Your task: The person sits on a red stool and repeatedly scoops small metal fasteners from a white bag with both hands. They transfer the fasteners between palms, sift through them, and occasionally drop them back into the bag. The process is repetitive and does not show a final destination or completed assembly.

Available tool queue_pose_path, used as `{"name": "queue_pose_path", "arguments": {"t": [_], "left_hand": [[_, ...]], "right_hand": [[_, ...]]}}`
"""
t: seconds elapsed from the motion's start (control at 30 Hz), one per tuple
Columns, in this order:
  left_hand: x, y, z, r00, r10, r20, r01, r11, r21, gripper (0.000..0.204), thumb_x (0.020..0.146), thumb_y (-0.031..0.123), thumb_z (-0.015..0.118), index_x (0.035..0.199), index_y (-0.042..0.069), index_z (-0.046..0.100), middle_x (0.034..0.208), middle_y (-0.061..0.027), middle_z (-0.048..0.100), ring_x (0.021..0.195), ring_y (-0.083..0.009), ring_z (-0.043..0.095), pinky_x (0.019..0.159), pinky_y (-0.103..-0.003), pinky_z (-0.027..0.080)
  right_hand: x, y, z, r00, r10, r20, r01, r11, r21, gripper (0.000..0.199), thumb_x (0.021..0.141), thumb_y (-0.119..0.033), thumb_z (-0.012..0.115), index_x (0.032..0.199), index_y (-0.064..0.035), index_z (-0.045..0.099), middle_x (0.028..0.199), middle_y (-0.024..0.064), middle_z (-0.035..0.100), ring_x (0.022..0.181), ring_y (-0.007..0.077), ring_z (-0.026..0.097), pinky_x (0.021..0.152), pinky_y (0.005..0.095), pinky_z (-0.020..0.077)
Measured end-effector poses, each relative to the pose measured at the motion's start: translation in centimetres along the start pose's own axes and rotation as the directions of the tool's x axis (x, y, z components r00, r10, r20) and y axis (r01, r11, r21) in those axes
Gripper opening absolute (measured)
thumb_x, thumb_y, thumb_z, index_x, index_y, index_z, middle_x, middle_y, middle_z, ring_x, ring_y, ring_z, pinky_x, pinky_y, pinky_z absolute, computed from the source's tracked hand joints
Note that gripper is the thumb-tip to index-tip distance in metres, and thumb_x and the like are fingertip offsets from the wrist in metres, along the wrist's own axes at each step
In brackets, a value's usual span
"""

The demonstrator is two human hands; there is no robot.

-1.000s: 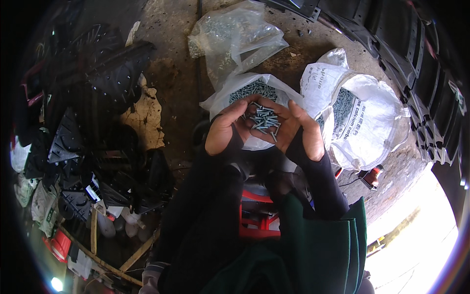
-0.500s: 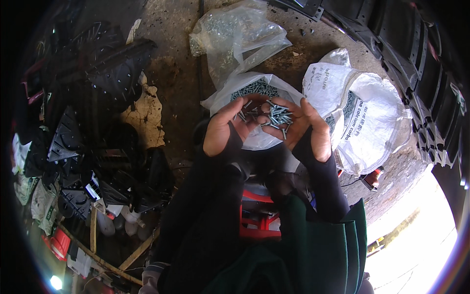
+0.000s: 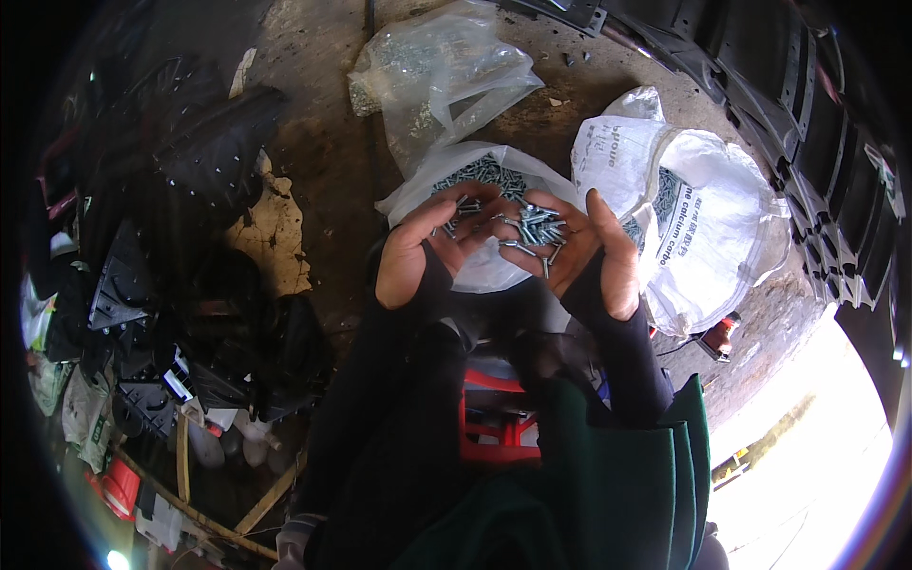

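Observation:
Both of my hands are cupped, palms up, over an open white plastic bag [image 3: 490,275] full of small silvery screws [image 3: 486,171]. A heap of screws [image 3: 541,228] rests across the palm and fingers of my right hand [image 3: 613,256], whose thumb stands out to the side. Fewer screws lie in the curled fingers of my left hand [image 3: 404,258]. The fingertips of the two hands come close together above the bag. Part of the bag is hidden behind my hands.
A white woven sack [image 3: 727,242] holding more screws stands to the right. Beyond the bag lies a clear plastic bag [image 3: 446,71]. Black moulded parts [image 3: 123,271] are piled at left, and dark panels [image 3: 760,66] line the far right. A red stool [image 3: 499,454] shows below me.
My left hand has shifted slightly left, opening a wider gap between the hands. Screws in both palms have spread a little. The whole view has also shifted slightly.

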State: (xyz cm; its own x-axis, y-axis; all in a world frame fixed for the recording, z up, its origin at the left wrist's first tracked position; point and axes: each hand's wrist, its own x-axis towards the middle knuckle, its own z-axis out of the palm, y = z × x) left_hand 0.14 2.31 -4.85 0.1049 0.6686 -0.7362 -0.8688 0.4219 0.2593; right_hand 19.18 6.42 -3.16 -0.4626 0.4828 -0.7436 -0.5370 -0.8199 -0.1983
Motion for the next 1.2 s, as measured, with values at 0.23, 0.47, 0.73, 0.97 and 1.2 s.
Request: {"name": "queue_pose_path", "arguments": {"t": [0.23, 0.47, 0.73, 0.97, 1.2], "left_hand": [[-0.1, 0.1, 0.2, 0.999, 0.026, 0.028, -0.026, 1.000, 0.005, 0.035, 0.095, 0.012, 0.050, 0.120, -0.012, 0.054, 0.115, -0.0189, 0.061, 0.102, -0.0264, 0.062, 0.094, -0.037, 0.049], [0.3, -0.6, -0.2, 0.999, -0.033, -0.038, 0.032, 0.999, -0.013, 0.037, 0.099, 0.018, 0.050, 0.122, -0.011, 0.054, 0.116, -0.0173, 0.062, 0.106, -0.0252, 0.061, 0.095, -0.035, 0.048], [0.3, -0.3, -0.3, 0.998, -0.063, -0.020, 0.062, 0.998, -0.008, 0.036, 0.094, 0.011, 0.049, 0.123, -0.011, 0.054, 0.120, -0.0213, 0.062, 0.115, -0.0306, 0.059, 0.099, -0.040, 0.047], [0.2, -0.4, -0.3, 0.999, -0.040, -0.014, 0.040, 0.999, -0.016, 0.034, 0.094, 0.012, 0.049, 0.120, -0.009, 0.057, 0.120, -0.0220, 0.062, 0.114, -0.0328, 0.059, 0.100, -0.042, 0.046], [0.3, -0.5, -0.6, 0.998, -0.068, -0.007, 0.067, 0.998, -0.008, 0.034, 0.095, 0.012, 0.049, 0.121, -0.008, 0.057, 0.120, -0.0220, 0.062, 0.114, -0.0335, 0.060, 0.101, -0.042, 0.045]], "right_hand": [[0.1, 0.2, 0.4, 0.999, 0.013, 0.034, -0.013, 1.000, -0.001, 0.072, 0.100, -0.055, 0.039, 0.130, 0.0096, 0.049, 0.125, 0.0233, 0.057, 0.115, 0.0337, 0.059, 0.104, 0.0491, 0.0434], [-0.1, 0.4, 1.1, 0.983, 0.098, 0.155, -0.106, 0.994, 0.042, 0.079, 0.099, -0.059, 0.037, 0.134, 0.0108, 0.047, 0.134, 0.0264, 0.052, 0.121, 0.0360, 0.056, 0.107, 0.0516, 0.0406], [-2.0, -1.0, 1.8, 0.988, 0.101, 0.113, -0.118, 0.981, 0.153, 0.080, 0.098, -0.060, 0.038, 0.133, 0.0118, 0.047, 0.124, 0.0279, 0.059, 0.116, 0.0416, 0.060, 0.099, 0.0511, 0.0493], [-3.3, -1.3, 2.1, 0.991, 0.049, 0.124, -0.063, 0.992, 0.114, 0.085, 0.097, -0.062, 0.039, 0.134, 0.0135, 0.044, 0.129, 0.0294, 0.055, 0.122, 0.0429, 0.055, 0.106, 0.0505, 0.0425], [-3.5, -0.5, 1.6, 0.998, 0.017, 0.068, -0.015, 0.999, -0.034, 0.088, 0.096, -0.065, 0.037, 0.134, 0.0132, 0.045, 0.135, 0.0311, 0.050, 0.128, 0.0425, 0.049, 0.109, 0.0505, 0.0352]]}}
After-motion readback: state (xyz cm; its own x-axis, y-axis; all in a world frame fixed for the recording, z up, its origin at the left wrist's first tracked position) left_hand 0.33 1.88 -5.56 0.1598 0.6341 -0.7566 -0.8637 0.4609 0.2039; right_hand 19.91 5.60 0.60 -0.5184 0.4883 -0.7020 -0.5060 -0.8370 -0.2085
